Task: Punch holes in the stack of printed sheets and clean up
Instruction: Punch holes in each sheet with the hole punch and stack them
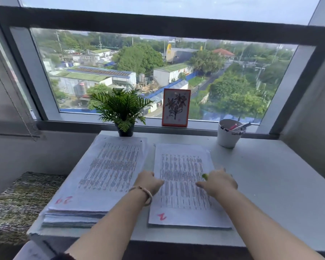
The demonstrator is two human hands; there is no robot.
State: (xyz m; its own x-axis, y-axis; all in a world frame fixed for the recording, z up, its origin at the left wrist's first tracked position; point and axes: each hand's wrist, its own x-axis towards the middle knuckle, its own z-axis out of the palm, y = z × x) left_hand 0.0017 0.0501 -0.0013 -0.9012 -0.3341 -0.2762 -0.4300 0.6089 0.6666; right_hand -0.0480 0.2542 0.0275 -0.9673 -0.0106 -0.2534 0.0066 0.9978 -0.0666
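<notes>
Fingers of my left hand [150, 182] lie on the left edge of the thinner stack of printed sheets [184, 184], and whether they curl under that edge I cannot tell. My right hand [219, 182] rests on the same stack's right side, fingers fairly straight and spread over the top page; something small and green [204, 176] shows at my knuckles, too blurred to name.

That stack, marked with a red 2, sits in front of me on the counter [270, 175]. Just beside it to the left lies a much thicker stack [105, 177], marked 24 in red, and near its far edge I can make out small dark dots that look like punched holes. So I judge the thick pile done and the thin one either waiting or freshly squared up; its far edge is too blurred to show holes. No hole punch is in view, and I see no paper scraps on the counter, so how much cleaning remains I cannot say.

Beyond the stacks stand a small potted fern [121, 109], a framed flower drawing [176, 107] on the window ledge, and a white pen cup [229, 133] to the right. All sit well apart from my hands, and nothing blocks the sheets.
</notes>
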